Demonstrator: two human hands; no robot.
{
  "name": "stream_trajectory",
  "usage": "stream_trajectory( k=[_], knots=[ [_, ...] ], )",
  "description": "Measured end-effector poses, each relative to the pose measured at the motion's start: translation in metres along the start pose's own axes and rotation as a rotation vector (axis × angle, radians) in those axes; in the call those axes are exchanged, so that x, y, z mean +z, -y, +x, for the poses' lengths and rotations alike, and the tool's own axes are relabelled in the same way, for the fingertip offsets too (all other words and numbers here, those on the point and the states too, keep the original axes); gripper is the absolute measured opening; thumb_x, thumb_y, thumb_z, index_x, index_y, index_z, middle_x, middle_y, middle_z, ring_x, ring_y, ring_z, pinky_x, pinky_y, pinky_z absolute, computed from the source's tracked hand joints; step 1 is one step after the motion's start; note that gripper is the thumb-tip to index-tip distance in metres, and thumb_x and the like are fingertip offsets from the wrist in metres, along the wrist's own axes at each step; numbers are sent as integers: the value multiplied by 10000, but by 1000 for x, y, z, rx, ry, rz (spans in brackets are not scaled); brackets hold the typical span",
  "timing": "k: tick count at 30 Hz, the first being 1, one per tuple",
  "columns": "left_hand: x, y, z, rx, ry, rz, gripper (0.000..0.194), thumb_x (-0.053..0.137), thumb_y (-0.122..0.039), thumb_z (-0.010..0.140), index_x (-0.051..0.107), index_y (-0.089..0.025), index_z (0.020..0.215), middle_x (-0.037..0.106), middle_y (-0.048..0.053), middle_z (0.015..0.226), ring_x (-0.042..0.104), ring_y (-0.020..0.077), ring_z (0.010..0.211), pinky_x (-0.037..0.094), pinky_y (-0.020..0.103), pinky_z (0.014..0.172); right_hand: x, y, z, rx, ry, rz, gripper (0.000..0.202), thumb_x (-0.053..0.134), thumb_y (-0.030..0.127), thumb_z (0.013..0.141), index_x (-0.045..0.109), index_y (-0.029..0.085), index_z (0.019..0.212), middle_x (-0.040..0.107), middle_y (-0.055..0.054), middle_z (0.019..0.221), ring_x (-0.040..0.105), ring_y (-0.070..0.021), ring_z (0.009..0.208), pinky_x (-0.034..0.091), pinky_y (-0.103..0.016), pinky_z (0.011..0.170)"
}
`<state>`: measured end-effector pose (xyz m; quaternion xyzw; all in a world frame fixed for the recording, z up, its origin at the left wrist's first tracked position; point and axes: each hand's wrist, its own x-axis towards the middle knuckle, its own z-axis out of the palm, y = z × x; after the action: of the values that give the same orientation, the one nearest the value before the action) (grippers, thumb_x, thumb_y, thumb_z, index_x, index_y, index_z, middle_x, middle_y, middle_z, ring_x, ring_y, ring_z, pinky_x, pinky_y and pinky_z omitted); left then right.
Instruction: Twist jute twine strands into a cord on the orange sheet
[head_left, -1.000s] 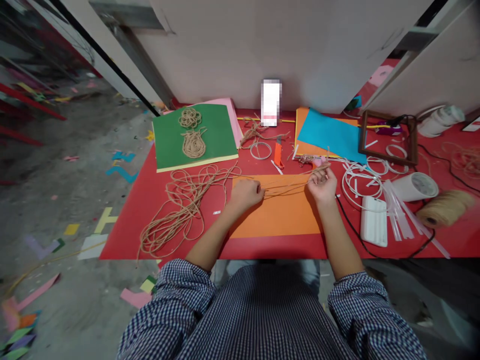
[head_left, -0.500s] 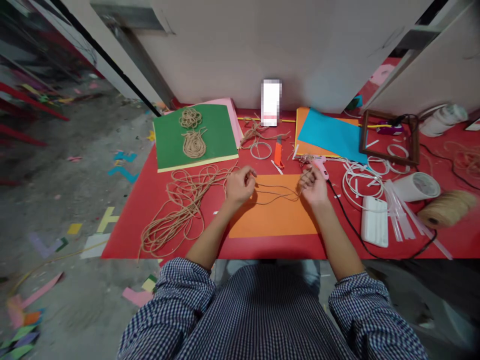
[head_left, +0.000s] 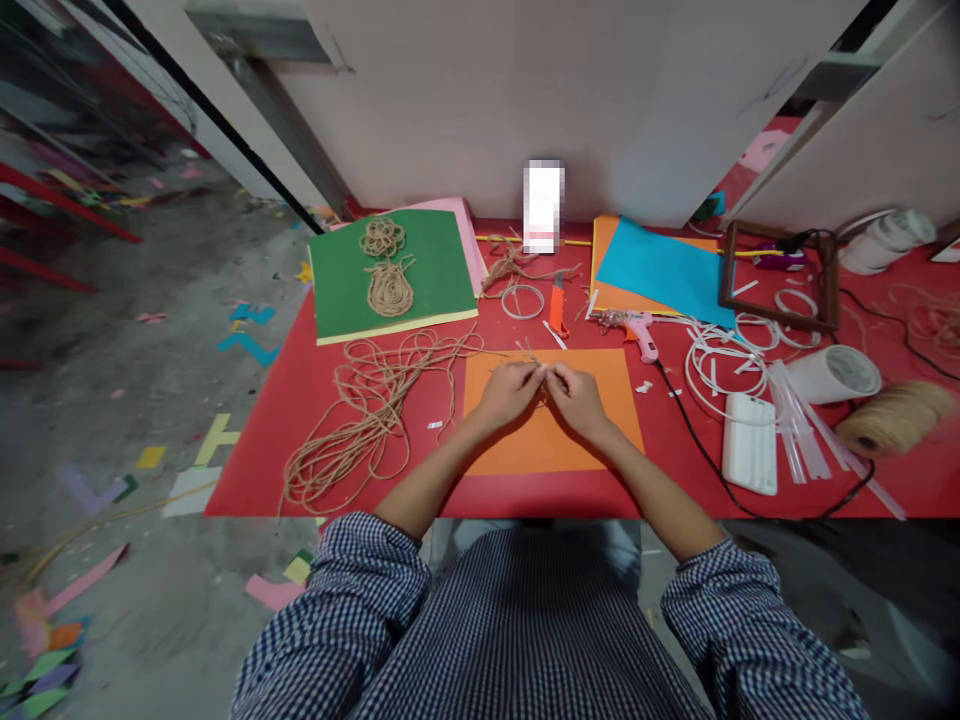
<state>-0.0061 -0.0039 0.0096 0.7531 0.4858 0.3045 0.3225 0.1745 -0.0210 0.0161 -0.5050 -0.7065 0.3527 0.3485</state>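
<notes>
My left hand (head_left: 514,391) and my right hand (head_left: 576,397) meet fingertip to fingertip over an orange sheet (head_left: 555,450). Both are closed in a pinch on jute twine (head_left: 528,350), whose short ends poke up beyond the fingers; the exact grip is partly hidden. A long loose tangle of the same twine (head_left: 360,420) lies to the left, with a strand leading toward my left hand. Beyond, on a green sheet (head_left: 442,260), rest a coiled twine piece (head_left: 390,288) and a looped one (head_left: 382,238).
An orange cutter (head_left: 556,307) and a white ring (head_left: 523,302) lie past the sheet. Right of it are a pink glue gun (head_left: 640,335) with black cord, white cord loops (head_left: 705,360), a white power block (head_left: 749,445), glue sticks (head_left: 802,440), a twine spool (head_left: 896,418) and a wooden frame (head_left: 832,285).
My hands, which were apart with twine strands stretched between them, have come together over the middle of the orange sheet. The right hand moved left, away from the glue gun.
</notes>
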Motion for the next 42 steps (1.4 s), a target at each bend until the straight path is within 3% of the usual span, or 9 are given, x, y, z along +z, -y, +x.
stream_trajectory(
  k=[7,13,17,28,36,42],
  knots=[
    [-1,-4,-1,-64,8,-14,556,401,-537,1079,648,-185,728,692,43,720,606,167,679,402,294,710,-2,1,0,-29,-14,-220,290,461,384,1071,574,232,851,642,-24,732,574,-187,669,341,-299,677],
    [0,-3,-1,-9,3,57,460,401,-475,1083,652,-195,819,694,47,776,587,175,696,379,306,701,-2,-1,0,-20,-12,-260,287,442,401,1086,559,241,878,621,-20,720,570,-201,674,330,-306,677],
    [1,-4,-1,-9,-12,61,398,395,-431,1082,663,-201,898,706,60,817,611,192,738,399,313,732,-3,-1,1,-2,-7,-212,285,446,415,1083,570,243,891,630,-23,737,575,-205,678,338,-308,678],
    [2,3,3,-39,-57,-220,337,516,-432,1010,625,-175,823,617,4,745,517,135,699,391,273,687,-2,-1,4,61,33,195,367,514,541,1041,625,219,904,594,12,721,520,-168,667,388,-291,661],
    [-3,-1,4,-98,-42,-266,310,515,-412,979,593,-178,792,574,-4,723,499,136,694,390,277,689,-13,10,2,-24,95,-71,325,459,454,1077,671,215,1017,708,-24,840,597,-186,725,394,-288,714],
    [-4,-1,4,-88,-33,-169,329,492,-409,1008,604,-183,796,589,-2,717,501,142,680,387,277,692,-16,12,2,-110,121,-328,289,430,391,1096,660,225,1038,710,-52,825,599,-213,702,302,-301,683]
  ],
)
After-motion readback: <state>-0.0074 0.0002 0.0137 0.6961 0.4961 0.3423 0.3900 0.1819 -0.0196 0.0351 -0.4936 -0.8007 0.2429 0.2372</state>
